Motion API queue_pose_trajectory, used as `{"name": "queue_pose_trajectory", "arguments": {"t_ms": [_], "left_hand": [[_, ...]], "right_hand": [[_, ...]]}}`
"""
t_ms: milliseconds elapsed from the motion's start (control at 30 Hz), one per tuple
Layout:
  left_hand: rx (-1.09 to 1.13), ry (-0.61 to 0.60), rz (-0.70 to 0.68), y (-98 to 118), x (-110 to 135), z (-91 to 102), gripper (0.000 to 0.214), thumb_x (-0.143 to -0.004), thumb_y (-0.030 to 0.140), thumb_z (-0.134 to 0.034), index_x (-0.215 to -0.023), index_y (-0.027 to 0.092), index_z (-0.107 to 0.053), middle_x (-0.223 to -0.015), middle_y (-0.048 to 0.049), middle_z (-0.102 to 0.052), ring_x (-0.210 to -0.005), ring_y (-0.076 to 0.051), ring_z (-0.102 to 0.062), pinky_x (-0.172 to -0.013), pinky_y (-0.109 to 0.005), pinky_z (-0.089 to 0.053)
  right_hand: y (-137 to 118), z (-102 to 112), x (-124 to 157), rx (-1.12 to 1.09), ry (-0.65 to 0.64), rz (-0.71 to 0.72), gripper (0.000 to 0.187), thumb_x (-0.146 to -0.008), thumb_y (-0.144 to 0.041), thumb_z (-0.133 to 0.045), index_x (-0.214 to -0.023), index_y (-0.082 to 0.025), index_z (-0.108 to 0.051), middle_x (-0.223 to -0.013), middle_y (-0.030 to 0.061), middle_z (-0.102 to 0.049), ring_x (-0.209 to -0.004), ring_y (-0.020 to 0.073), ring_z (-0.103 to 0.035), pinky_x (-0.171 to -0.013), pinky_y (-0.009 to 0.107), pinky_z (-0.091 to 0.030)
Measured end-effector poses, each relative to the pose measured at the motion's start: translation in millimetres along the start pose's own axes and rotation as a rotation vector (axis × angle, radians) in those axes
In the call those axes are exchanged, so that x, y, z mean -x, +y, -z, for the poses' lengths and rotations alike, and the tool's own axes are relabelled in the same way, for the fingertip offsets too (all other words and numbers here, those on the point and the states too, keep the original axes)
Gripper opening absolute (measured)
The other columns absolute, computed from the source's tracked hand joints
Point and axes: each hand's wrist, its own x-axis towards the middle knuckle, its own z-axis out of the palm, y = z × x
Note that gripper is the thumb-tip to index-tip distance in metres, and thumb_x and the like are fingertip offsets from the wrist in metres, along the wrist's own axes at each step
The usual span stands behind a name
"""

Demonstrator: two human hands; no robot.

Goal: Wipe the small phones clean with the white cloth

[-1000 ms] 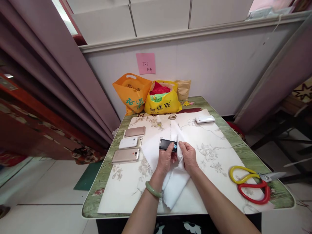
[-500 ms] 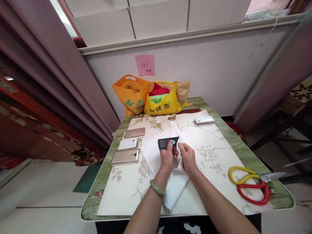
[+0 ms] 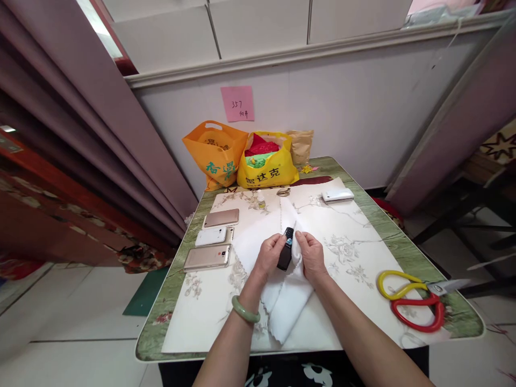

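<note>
A black keypad phone (image 3: 285, 257) is gripped along its left edge by my left hand (image 3: 269, 255), the thumb resting on it. It stands nearly upright in view, keys toward the far side. My right hand (image 3: 312, 253) pinches a fold of the white cloth (image 3: 290, 314) at the phone's right edge. The cloth has a zigzag border and spreads under both hands, with a corner hanging toward me. Fingers behind the phone and cloth are hidden. A green bangle circles my left wrist.
At left lie a rose-gold phone (image 3: 221, 217), a white phone (image 3: 211, 236) partly covering another, and a gold phone (image 3: 207, 257). Another white phone (image 3: 337, 195) is far right. Large scissors (image 3: 419, 299) lie near right. An orange bag (image 3: 215, 156) and a yellow bag (image 3: 269, 166) stand behind.
The phone has turned from lying sideways to nearly upright. My left hand has shifted from its lower side to its left edge. My right hand still pinches the cloth.
</note>
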Motion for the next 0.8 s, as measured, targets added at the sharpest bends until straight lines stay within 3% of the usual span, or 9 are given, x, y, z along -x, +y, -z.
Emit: {"name": "queue_pose_trajectory", "arguments": {"t_ms": [300, 433, 567, 733, 800], "left_hand": [[0.005, 0.387, -0.117, -3, -12, -18.4, 0.041, -0.083, 0.052, -0.055, -0.061, 0.02, -0.044, -0.058, 0.0051, -0.037, -0.055, -0.011, -0.034, -0.053, -0.023, -0.03], [-0.049, 0.477, -0.165, 2, -21, -17.4, 0.04, -0.086, 0.05, -0.051, -0.061, 0.02, -0.04, -0.058, 0.0053, -0.035, -0.057, -0.011, -0.032, -0.053, -0.023, -0.029], [-0.095, 0.349, -0.16, 7, -13, -13.4, 0.04, -0.086, 0.049, -0.053, -0.06, 0.02, -0.042, -0.058, 0.0048, -0.036, -0.058, -0.011, -0.034, -0.054, -0.023, -0.03], [-0.143, 0.088, -0.108, 9, 4, -8.4, 0.039, -0.08, 0.049, -0.06, -0.058, 0.018, -0.05, -0.057, 0.004, -0.039, -0.057, -0.011, -0.034, -0.053, -0.023, -0.028], [-0.142, 0.042, -0.093, 6, 7, -9.3, 0.039, -0.08, 0.049, -0.061, -0.058, 0.018, -0.051, -0.058, 0.0038, -0.04, -0.057, -0.011, -0.034, -0.053, -0.023, -0.028]], "right_hand": [[3, -3, 5, 0.141, -0.139, 0.058, 0.039, -0.074, -0.055, -0.069, -0.069, -0.019, -0.057, -0.058, -0.0051, -0.051, -0.052, 0.01, -0.041, -0.051, 0.022, -0.037], [4, -2, 9, 0.202, -0.241, 0.061, 0.037, -0.074, -0.052, -0.071, -0.067, -0.019, -0.057, -0.058, -0.0054, -0.049, -0.052, 0.0094, -0.039, -0.05, 0.022, -0.034], [1, -3, 9, 0.122, -0.221, -0.009, 0.037, -0.07, -0.052, -0.074, -0.068, -0.019, -0.057, -0.058, -0.0049, -0.052, -0.051, 0.01, -0.041, -0.05, 0.022, -0.036], [-5, -4, 4, -0.12, 0.004, -0.071, 0.039, -0.068, -0.054, -0.075, -0.073, -0.019, -0.058, -0.059, -0.0045, -0.056, -0.05, 0.011, -0.047, -0.05, 0.024, -0.041], [-6, -5, 2, -0.138, 0.061, -0.062, 0.039, -0.069, -0.055, -0.073, -0.072, -0.02, -0.056, -0.059, -0.0044, -0.055, -0.05, 0.0113, -0.047, -0.05, 0.024, -0.042]]}}
